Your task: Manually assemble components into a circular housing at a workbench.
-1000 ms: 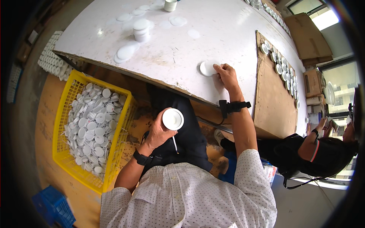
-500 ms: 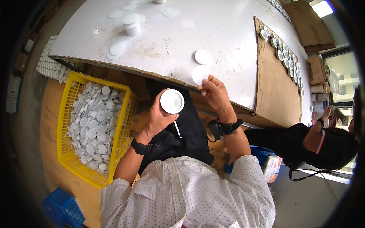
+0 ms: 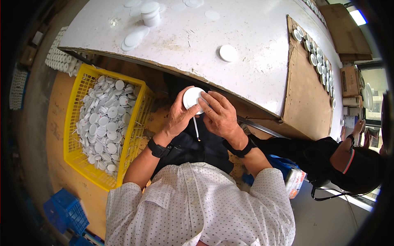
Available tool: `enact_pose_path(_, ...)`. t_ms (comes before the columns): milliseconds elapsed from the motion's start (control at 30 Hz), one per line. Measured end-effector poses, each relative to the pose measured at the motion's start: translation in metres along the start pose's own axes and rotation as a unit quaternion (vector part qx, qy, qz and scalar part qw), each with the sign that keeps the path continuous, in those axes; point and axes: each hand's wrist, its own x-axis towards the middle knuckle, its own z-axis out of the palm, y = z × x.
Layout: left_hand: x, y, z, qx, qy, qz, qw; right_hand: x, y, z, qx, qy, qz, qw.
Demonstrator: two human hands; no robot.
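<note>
Above my lap, my left hand is closed around the rim of a round white lamp-like housing. A thin white cable hangs from it. A flat white disc covers the housing's open face. My right hand has its fingertips pressed on the disc's right side, with the fingers held together. The left thumb lies over the disc's lower edge. Whether the disc sits fully inside the rim cannot be seen under the fingers. On the table ahead lies another round white piece.
The white table has a front edge just beyond my hands. A stack of white discs stands on it. At my left, a yellow basket holds many round white pieces with cables. Cardboard bears rows of white rings. A co-worker is at right.
My right hand has brought the thin white disc from the table edge down onto the housing. My left hand still holds the housing, which has moved slightly up and right in view.
</note>
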Motion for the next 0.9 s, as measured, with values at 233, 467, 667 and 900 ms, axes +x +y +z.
enact_pose_path(233,0.001,-0.008,-0.002,0.034,0.034,0.025,0.999,-0.002,-0.003,0.007,0.009,0.024,-0.019,0.999)
enact_pose_path(467,-0.002,-0.003,-0.002,0.145,0.055,0.070,0.986,-0.006,-0.005,0.014,0.006,0.036,-0.039,0.999)
enact_pose_path(667,-0.002,-0.007,-0.012,0.079,0.092,0.058,0.991,0.000,-0.014,0.014,0.044,0.039,-0.009,0.998)
enact_pose_path(900,-0.034,-0.026,-0.171,0.052,0.374,0.026,0.925,-0.007,0.017,-0.006,0.027,0.062,0.099,0.993)
